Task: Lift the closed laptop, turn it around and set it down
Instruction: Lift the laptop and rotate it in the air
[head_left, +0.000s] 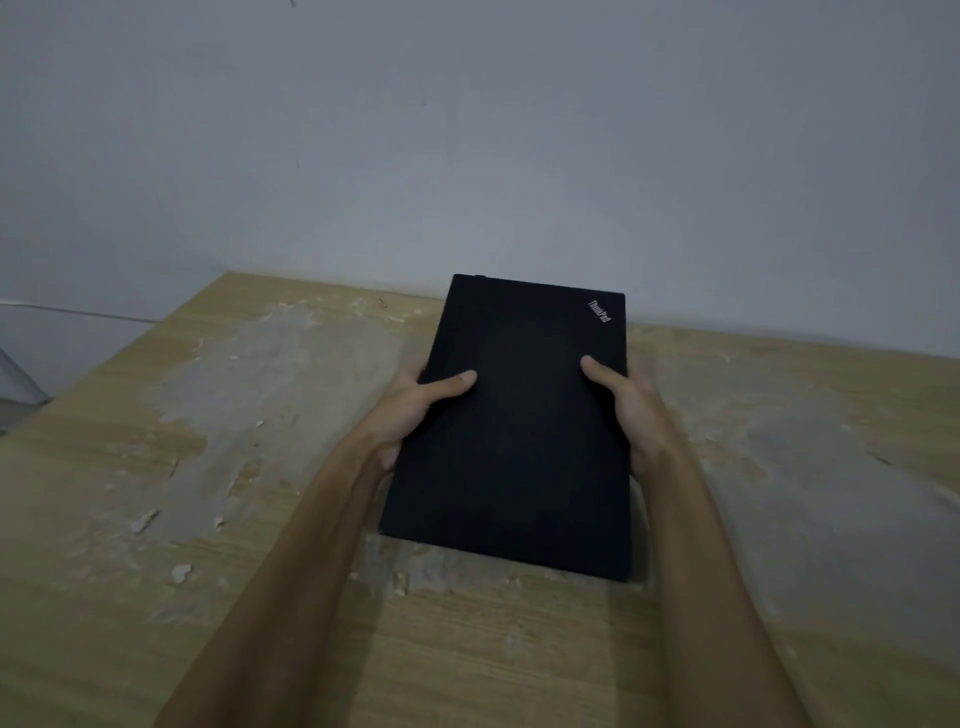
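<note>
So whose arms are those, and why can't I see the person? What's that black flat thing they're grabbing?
There is no machine here, just a person. The camera sits on that person's head and looks forward and down, so you see only their two arms reaching out from the bottom of the picture. The black flat thing is a closed laptop. The left hand grips its left edge and the right hand grips its right edge, with a thumb lying on top on each side. The other fingers are hidden underneath. The laptop is turned so one short end points at the wall. Below it is a worn wooden table with its surface peeling off in grey patches. Nothing else lies on the table.
</note>
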